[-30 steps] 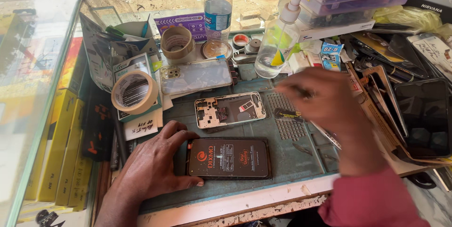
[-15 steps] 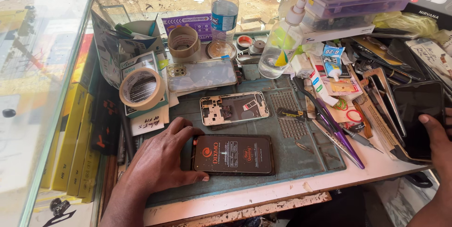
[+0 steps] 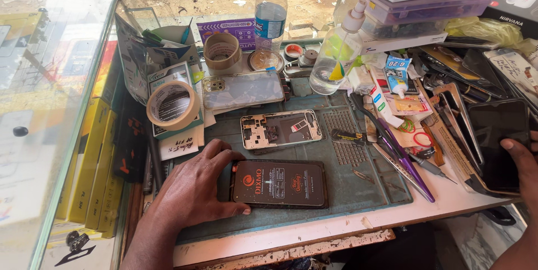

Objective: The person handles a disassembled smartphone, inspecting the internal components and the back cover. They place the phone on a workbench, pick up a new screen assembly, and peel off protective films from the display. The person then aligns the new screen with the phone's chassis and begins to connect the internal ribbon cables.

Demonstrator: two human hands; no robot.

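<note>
Dark brown and glossy, a flat screen part (image 3: 279, 184) lay on the grey-green mat (image 3: 358, 183) at the near edge of the bench, with the left hand (image 3: 197, 189) grasping its left end: thumb along the near edge, fingers curled loosely over the far corner, palm flat on the mat. At the frame's right edge the right hand (image 3: 522, 161) held a black phone (image 3: 499, 144), thumb pressed on its glass; the fingers sat behind it, out of sight. That phone lay tilted over a heap of screens (image 3: 457, 119) and tools, well apart from the screen part.

Just beyond the left hand sat an opened phone frame (image 3: 281, 129), its insides showing, and behind that a clear phone case (image 3: 242, 90). A roll of tape (image 3: 172, 105) rested on paper slips to the left. Purple tweezers (image 3: 404, 155) lay aslant on the mat's right side. A water bottle (image 3: 270, 15) and a pump bottle (image 3: 336, 54) stood upright at the back, near a second tape roll (image 3: 222, 51).
</note>
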